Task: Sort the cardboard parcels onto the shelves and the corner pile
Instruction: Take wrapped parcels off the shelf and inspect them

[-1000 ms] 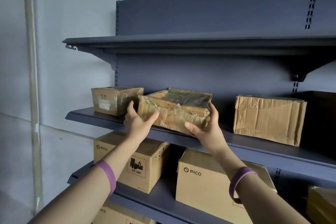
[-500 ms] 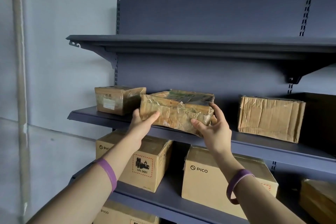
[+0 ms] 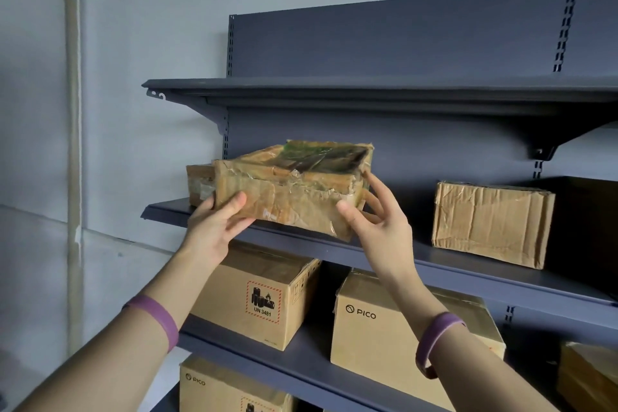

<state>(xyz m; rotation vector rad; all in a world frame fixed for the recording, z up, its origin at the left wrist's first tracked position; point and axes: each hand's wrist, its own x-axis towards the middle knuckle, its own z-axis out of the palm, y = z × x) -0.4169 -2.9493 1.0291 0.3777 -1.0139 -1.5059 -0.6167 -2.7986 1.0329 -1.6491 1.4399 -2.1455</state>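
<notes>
Shifted left and nearer since half a second ago: flat, battered brown cardboard parcel wrapped in clear tape, now covering most of the small taped cardboard box at the left end of the dark grey metal middle shelf, previously set just beside it. Sits tilted, near edge lower than far edge and overhanging the shelf lip. Cannot tell whether the far underside rests on the shelf.

Likely faults from here, by judgement:
- Slides off the lip if released early, owing to the overhang and tilt. Would drop toward the printed cardboard cartons on the shelf below.
- Tears or snags at the loose tape and crushed flaps if dragged instead of lifted.
- Drives the small taped cardboard box toward the open left end of the shelf if pushed far and left.
- Twists out of a light right-side hold under uneven load.

Hand pose:
- left hand: grips the near-left corner, thumb flat on the front face, fingers beneath.
- right hand: holds the near-right corner, thumb on the front face, fingers spread up the right end.
- Both forearms raised, reaching up and away, with a purple wristband on each.
</notes>
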